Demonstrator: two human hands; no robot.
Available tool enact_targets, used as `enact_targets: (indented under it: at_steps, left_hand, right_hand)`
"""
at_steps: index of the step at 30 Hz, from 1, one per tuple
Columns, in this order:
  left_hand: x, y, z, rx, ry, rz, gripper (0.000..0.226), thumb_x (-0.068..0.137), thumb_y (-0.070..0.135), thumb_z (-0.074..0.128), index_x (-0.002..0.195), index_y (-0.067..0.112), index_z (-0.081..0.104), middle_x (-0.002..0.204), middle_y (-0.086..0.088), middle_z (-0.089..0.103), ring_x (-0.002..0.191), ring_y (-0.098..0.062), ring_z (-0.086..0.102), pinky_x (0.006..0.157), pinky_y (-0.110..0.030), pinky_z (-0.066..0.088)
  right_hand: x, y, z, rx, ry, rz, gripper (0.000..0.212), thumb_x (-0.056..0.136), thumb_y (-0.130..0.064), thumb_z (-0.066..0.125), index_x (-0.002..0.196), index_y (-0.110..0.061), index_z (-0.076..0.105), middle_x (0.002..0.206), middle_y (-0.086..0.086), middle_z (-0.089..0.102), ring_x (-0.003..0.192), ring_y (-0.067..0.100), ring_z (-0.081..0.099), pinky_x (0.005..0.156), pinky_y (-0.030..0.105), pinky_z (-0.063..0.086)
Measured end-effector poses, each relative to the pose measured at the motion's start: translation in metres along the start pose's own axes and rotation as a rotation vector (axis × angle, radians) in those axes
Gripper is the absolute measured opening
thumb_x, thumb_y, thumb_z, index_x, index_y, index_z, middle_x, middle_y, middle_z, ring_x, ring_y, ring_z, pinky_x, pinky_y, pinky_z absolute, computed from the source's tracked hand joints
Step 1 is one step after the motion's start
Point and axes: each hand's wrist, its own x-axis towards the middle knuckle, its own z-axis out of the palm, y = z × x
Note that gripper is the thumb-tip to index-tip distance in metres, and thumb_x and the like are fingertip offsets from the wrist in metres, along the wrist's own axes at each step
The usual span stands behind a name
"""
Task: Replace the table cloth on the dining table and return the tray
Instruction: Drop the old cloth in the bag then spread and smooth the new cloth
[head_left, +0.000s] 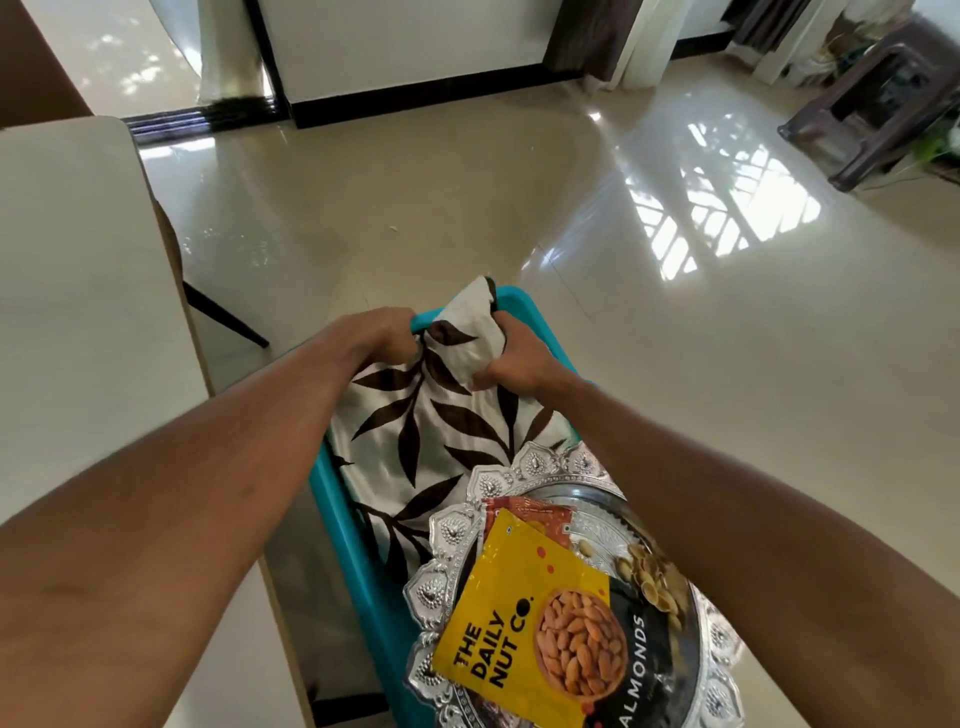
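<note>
Two hands of mine, the left hand (387, 335) and the right hand (511, 358), one teal tray (337, 499), one leaf-print cloth (441, 431), one silver plate (447, 530), two snack packets, a yellow almond packet (498, 613) and a reddish packet (530, 512), one small heap of nut shells (654, 577) I can't count, one pale table (78, 312), one dark stool (872, 98)

Glossy cream floor tiles (415, 208), window light patch (727, 208), dark stool (872, 104), black skirting (415, 100)

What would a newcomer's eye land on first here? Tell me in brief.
The bright yellow almond packet, lying on an ornate silver plate over the near end of the teal tray, stands out first. Next comes the leaf-print cloth in the tray, its far end bunched in the left hand and right hand. Sunlit window glare on the glossy floor shows upper right.
</note>
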Motion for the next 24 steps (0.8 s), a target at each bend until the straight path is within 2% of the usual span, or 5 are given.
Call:
enact_targets:
  at_steps: [4,7,15,20,24]
  left_hand:
    - [-0.006,0.001,-0.007,-0.133,0.011,-0.033,0.035,0.097,0.016,0.048,0.127,0.002,0.059,0.137,-0.021,0.056,0.122,-0.036,0.054,0.099,-0.039,0.043]
    - [-0.012,0.000,-0.013,-0.231,0.085,-0.104,0.032,0.095,0.017,0.051,0.120,0.000,0.063,0.129,-0.022,0.060,0.115,-0.037,0.057,0.094,-0.040,0.045]
    - [-0.061,-0.003,-0.042,-0.600,0.558,-0.104,0.040,0.086,0.010,0.054,0.124,0.022,0.063,0.118,-0.003,0.064,0.110,-0.023,0.058,0.094,-0.034,0.046]
    - [-0.133,-0.010,-0.054,-0.405,0.650,0.155,0.033,0.089,0.003,0.057,0.116,0.017,0.069,0.118,-0.004,0.067,0.113,-0.020,0.058,0.094,-0.029,0.041]
    - [-0.201,-0.021,-0.064,-0.218,0.788,0.203,0.028,0.086,0.003,0.062,0.108,0.015,0.072,0.116,-0.010,0.066,0.110,-0.029,0.058,0.098,-0.043,0.045]
  right_hand:
    - [-0.005,-0.025,-0.020,0.011,0.035,-0.081,0.066,0.062,-0.007,0.086,0.118,-0.020,0.055,0.103,-0.005,0.063,0.090,0.011,0.060,0.070,0.017,0.049]
    - [-0.004,-0.043,-0.039,-0.013,0.026,-0.121,0.066,0.064,-0.008,0.086,0.120,-0.021,0.053,0.116,0.001,0.063,0.104,0.018,0.060,0.085,0.030,0.050]
    - [-0.026,-0.081,-0.088,0.107,0.086,-0.119,0.077,0.067,-0.005,0.085,0.134,-0.017,0.049,0.121,-0.001,0.062,0.101,0.009,0.059,0.076,0.021,0.051]
    - [-0.061,-0.119,-0.113,0.148,0.148,-0.176,0.079,0.069,-0.004,0.085,0.137,-0.015,0.047,0.117,-0.005,0.058,0.096,0.004,0.055,0.073,0.016,0.047]
    - [-0.101,-0.157,-0.134,0.170,0.232,-0.284,0.080,0.065,-0.007,0.088,0.135,-0.015,0.050,0.116,-0.004,0.060,0.099,0.009,0.058,0.082,0.026,0.052]
